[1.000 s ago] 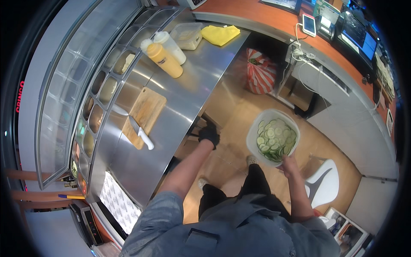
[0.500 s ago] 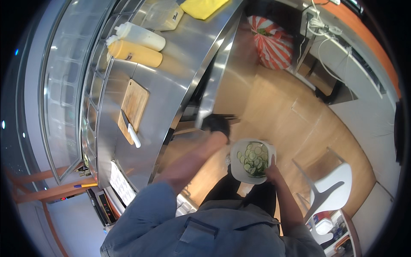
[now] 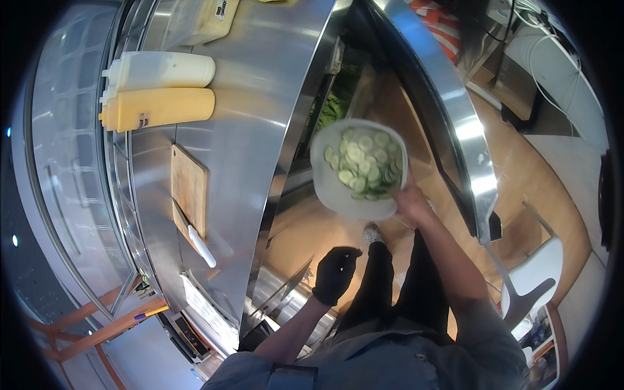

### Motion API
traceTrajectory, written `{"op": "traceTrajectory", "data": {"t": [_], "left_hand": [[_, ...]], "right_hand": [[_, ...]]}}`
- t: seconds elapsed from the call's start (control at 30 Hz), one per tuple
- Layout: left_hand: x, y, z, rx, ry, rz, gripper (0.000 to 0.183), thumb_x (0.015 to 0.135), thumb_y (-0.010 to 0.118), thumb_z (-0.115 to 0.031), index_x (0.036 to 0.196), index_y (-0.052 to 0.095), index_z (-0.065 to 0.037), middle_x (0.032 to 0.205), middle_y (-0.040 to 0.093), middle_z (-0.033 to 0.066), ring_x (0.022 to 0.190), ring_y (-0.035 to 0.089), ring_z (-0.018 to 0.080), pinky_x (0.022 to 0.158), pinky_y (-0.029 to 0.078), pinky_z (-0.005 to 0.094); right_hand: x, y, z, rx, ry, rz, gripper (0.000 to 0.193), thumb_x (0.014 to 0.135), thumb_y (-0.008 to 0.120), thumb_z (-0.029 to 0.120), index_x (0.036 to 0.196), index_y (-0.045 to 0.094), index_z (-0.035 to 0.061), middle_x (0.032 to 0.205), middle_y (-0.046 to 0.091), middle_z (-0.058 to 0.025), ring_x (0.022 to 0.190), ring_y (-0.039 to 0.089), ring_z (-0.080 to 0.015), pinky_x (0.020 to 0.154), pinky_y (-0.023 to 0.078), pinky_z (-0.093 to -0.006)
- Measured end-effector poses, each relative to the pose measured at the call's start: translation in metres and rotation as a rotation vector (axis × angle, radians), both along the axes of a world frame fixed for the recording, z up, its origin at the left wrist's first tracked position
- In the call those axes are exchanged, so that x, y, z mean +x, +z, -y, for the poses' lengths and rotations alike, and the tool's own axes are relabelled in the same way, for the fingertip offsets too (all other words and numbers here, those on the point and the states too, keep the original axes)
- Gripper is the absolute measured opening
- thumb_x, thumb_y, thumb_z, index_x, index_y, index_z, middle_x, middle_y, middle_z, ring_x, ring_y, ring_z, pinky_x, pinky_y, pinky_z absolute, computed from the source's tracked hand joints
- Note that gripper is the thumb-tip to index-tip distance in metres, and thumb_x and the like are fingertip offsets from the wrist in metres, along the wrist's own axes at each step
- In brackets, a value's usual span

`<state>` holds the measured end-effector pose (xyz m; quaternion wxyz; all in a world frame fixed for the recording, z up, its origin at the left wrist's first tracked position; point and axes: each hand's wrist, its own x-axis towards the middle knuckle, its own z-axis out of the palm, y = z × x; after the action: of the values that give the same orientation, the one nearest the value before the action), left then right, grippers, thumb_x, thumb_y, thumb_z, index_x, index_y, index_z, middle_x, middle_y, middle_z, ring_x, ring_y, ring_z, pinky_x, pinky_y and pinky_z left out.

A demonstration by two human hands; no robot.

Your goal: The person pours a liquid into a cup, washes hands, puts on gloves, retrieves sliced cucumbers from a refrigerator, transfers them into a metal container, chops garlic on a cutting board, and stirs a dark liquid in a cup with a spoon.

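My right hand (image 3: 413, 201) grips the near rim of a white tub (image 3: 331, 182) full of sliced cucumber (image 3: 365, 164), held up in front of an open under-counter fridge. The fridge door (image 3: 448, 123) is swung wide to the right of the tub. Green produce (image 3: 328, 110) shows inside the opening. My left hand (image 3: 335, 274), in a black glove, hangs lower down by my leg, fingers loosely curled and holding nothing.
A steel counter (image 3: 260, 97) carries a white squeeze bottle (image 3: 162, 70), a yellow squeeze bottle (image 3: 159, 108), a wooden cutting board (image 3: 188, 188) and a white-handled knife (image 3: 195, 237). A white chair (image 3: 533, 279) stands on the wooden floor at the right.
The fridge door has swung open. My left hand has let go of it and dropped down, while my right hand has raised the tub toward the opening.
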<state>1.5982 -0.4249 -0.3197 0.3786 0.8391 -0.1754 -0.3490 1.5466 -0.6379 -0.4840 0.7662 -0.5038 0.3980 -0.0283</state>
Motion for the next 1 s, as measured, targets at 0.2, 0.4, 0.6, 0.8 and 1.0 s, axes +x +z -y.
{"op": "traceTrajectory", "data": {"t": [0.2,0.4,0.6,0.8,1.0], "left_hand": [[-0.048,-0.053,-0.092,0.316,-0.267,-0.134,0.018,0.093,0.06,-0.008,0.104,0.073,-0.008,0.104,0.073,0.0073,0.098,0.07,0.0237,0.087,0.054,0.0342],[-0.101,-0.074,-0.09,0.222,-0.623,-0.151,0.026,0.092,0.062,-0.028,0.105,0.07,-0.007,0.105,0.07,0.0145,0.101,0.067,0.0327,0.083,0.055,0.0425],[-0.092,-0.042,-0.064,0.201,-0.763,0.181,0.029,0.09,0.062,-0.029,0.1,0.068,-0.003,0.099,0.07,0.0178,0.096,0.068,0.0342,0.077,0.056,0.0439],[-0.06,0.033,-0.092,0.395,-0.419,0.105,0.039,0.094,0.057,-0.037,0.102,0.068,0.0,0.102,0.071,0.0231,0.099,0.068,0.0391,0.086,0.053,0.0464],[-0.064,0.078,-0.157,0.382,-0.347,-0.078,0.03,0.091,0.057,-0.031,0.103,0.071,-0.007,0.108,0.07,0.0192,0.1,0.069,0.037,0.087,0.054,0.0474]], "right_hand": [[0.122,0.043,0.046,0.111,0.054,0.037,0.097,0.089,0.054,0.008,0.162,-0.007,0.0224,0.135,0.058,-0.0198,0.099,0.068,-0.025,0.069,0.061,-0.0344],[0.208,0.049,0.011,0.402,-0.008,0.062,0.1,0.095,0.061,0.015,0.16,-0.014,0.0259,0.144,0.05,-0.0198,0.104,0.066,-0.0269,0.074,0.063,-0.034],[0.201,0.058,-0.056,-0.094,0.088,0.068,0.086,0.091,0.067,0.029,0.161,0.018,0.016,0.145,0.046,-0.0263,0.115,0.061,-0.0384,0.089,0.056,-0.0424],[0.011,0.19,-0.088,-1.322,1.217,-0.109,0.072,0.089,0.061,0.052,0.148,0.049,0.0117,0.157,0.035,-0.0247,0.148,0.027,-0.0418,0.122,0.004,-0.0615],[0.009,0.231,-0.053,-1.682,1.726,0.068,0.064,0.087,0.063,0.042,0.137,0.059,0.002,0.154,0.044,-0.0131,0.153,0.022,-0.0298,0.123,0.003,-0.0605]]}}
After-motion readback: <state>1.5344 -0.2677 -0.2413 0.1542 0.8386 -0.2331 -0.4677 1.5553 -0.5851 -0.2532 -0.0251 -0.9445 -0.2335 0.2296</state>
